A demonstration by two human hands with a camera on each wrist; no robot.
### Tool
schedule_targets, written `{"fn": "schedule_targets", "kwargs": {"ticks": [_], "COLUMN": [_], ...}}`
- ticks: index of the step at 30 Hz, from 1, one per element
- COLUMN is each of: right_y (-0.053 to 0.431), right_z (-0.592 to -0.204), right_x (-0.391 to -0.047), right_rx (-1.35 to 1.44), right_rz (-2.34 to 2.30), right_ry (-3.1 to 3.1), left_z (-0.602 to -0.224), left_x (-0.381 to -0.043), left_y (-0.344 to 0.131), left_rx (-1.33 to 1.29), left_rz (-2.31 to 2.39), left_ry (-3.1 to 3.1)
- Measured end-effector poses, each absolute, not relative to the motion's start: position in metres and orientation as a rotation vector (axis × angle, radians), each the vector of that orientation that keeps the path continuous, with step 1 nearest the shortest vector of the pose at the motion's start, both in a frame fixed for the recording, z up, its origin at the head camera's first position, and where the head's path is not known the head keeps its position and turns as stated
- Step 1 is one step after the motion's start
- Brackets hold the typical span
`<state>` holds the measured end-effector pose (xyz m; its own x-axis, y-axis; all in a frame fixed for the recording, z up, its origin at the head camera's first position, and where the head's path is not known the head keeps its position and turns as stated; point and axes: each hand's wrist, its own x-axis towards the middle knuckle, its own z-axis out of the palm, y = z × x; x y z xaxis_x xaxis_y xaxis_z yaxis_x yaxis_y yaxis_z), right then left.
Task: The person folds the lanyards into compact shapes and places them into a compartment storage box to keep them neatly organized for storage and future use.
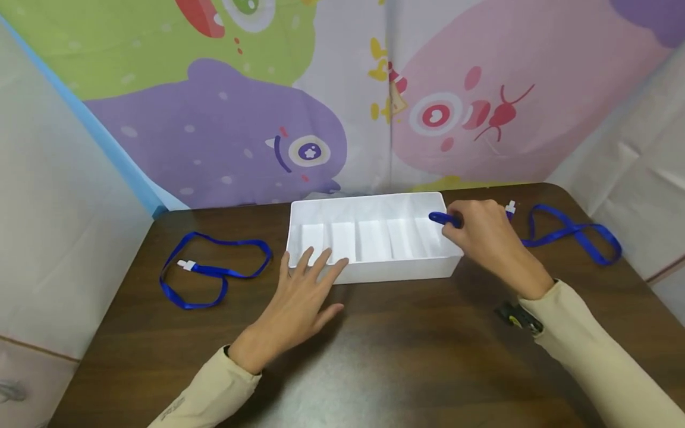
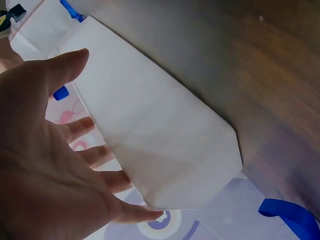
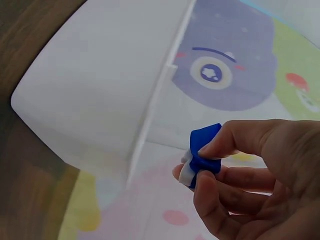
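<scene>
A white box (image 1: 396, 270) with several compartments sits near the back of the table. My left hand (image 1: 299, 297) is spread at its near left corner, fingertips over the front rim; the left wrist view shows the fingers along the edge of the box (image 2: 155, 120). Above the right end of the box, my right hand (image 1: 487, 232) pinches a folded blue lanyard (image 1: 441, 218). Seen from the right wrist, the thumb and fingers hold the bundled lanyard (image 3: 204, 145), with a white part showing beside the blue band. The rest of it is hidden by the fingers.
A blue lanyard (image 1: 235, 273) with a white clip lies looped left of the box. Another blue lanyard (image 1: 575, 229) lies to the right, partly behind my right hand. A cartoon-printed cloth (image 1: 364, 119) hangs behind the brown table (image 1: 374, 356).
</scene>
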<state>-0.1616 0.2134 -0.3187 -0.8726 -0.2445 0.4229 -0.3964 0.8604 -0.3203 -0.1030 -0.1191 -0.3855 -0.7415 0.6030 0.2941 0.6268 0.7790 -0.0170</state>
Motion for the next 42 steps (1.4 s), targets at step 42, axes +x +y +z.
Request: {"fn": "schedule_targets", "kwargs": {"ticks": [42], "right_y": [0.211], "right_z": [-0.355], "right_x": [-0.18], "right_rx": [0.869], "right_rz": [0.059], "right_ry": [-3.132], "left_z": [-0.392], "left_x": [-0.08], "left_y": [-0.117], "left_rx": [-1.014], "left_rz": [-0.048], "left_ry": [-2.608]}}
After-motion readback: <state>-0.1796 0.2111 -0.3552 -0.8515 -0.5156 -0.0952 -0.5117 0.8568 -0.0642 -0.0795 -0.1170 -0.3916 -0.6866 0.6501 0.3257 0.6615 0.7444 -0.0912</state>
